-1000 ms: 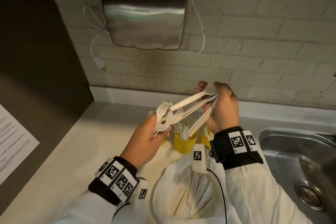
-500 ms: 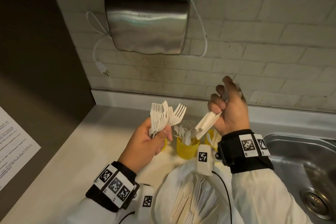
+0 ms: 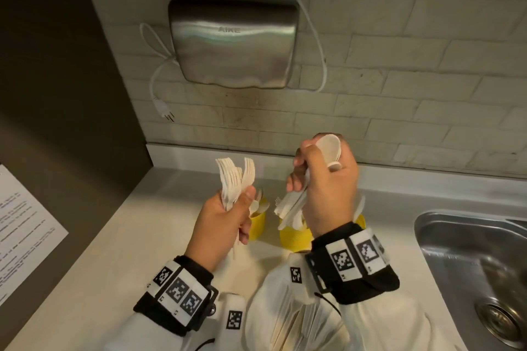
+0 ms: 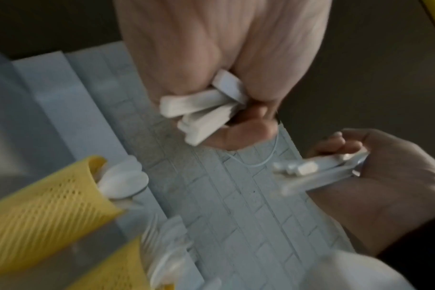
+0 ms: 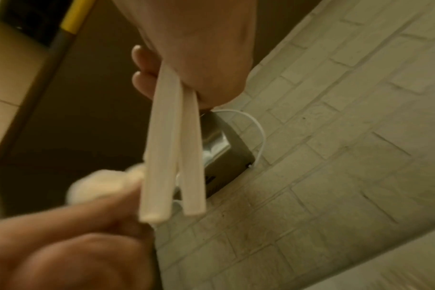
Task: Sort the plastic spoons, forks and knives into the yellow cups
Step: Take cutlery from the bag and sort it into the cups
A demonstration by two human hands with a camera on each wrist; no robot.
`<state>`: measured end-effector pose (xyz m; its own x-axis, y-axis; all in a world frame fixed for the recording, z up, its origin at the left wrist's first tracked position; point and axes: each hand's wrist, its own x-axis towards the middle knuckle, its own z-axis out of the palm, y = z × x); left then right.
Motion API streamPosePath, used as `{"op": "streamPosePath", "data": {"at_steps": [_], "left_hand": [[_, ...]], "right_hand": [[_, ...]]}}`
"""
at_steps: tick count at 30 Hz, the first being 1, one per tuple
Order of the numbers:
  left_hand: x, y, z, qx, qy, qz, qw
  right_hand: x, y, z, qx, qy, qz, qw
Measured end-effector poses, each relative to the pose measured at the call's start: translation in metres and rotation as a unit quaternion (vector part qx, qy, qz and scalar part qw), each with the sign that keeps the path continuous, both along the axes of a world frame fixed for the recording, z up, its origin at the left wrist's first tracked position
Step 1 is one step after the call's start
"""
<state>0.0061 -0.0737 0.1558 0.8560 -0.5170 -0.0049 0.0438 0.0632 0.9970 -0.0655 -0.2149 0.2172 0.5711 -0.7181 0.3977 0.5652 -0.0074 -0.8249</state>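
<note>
My left hand point(image 3: 228, 216) grips a bundle of white plastic forks point(image 3: 236, 179), tines up; their handle ends point(image 4: 201, 111) stick out below the fist. My right hand point(image 3: 322, 188) grips a few white spoons point(image 3: 330, 148), bowls up. The spoon handles point(image 5: 171, 147) point down toward the cups. Below the hands on the counter stand yellow perforated cups: one point(image 3: 258, 225) on the left, one point(image 3: 293, 236) in the middle with cutlery in it, and a third point(image 3: 360, 221) mostly hidden behind my right wrist. A cup with spoon bowls point(image 4: 45, 196) shows in the left wrist view.
A white bag point(image 3: 299, 322) holding more cutlery lies at the counter's near edge. A steel sink point(image 3: 470, 251) is on the right. A steel hand dryer point(image 3: 233, 37) hangs on the tiled wall, its plug point(image 3: 165, 114) dangling. A dark panel with a printed sheet point(image 3: 22, 222) bounds the left.
The hands, together on one mixed bundle, have pulled apart: the left kept the forks, the right took the spoons and turned them bowls up.
</note>
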Motion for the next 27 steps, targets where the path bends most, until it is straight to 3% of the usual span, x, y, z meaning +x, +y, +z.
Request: {"op": "streamPosePath", "data": {"at_steps": [5,8,14,16,21,24,27], "left_hand": [[-0.017,-0.009,0.006,-0.034,0.199,-0.048,0.978],[-0.016,-0.012,0.014,-0.07,0.253,-0.067,0.963],[-0.018,-0.013,0.011,0.026,0.205,-0.011,0.978],[-0.016,-0.008,0.006,0.061,0.183,0.004,0.981],[-0.006,0.01,-0.006,-0.006,0.207,0.043,0.977],[-0.009,0.019,-0.009,0.003,0.185,0.049,0.982],[-0.014,0.026,-0.009,0.018,0.129,0.06,0.99]], "right_hand": [[0.003,0.031,-0.002,-0.09,-0.003,-0.009,0.996],[0.007,0.039,-0.009,-0.154,0.041,-0.017,0.987],[0.013,0.048,-0.025,-0.207,0.141,-0.039,0.967],[0.01,0.046,-0.025,-0.27,0.153,-0.023,0.95],[-0.001,0.032,-0.017,-0.376,0.215,0.108,0.895],[-0.006,0.027,-0.016,-0.319,0.261,0.17,0.895],[-0.006,0.022,-0.014,-0.246,0.283,0.167,0.912]]}}
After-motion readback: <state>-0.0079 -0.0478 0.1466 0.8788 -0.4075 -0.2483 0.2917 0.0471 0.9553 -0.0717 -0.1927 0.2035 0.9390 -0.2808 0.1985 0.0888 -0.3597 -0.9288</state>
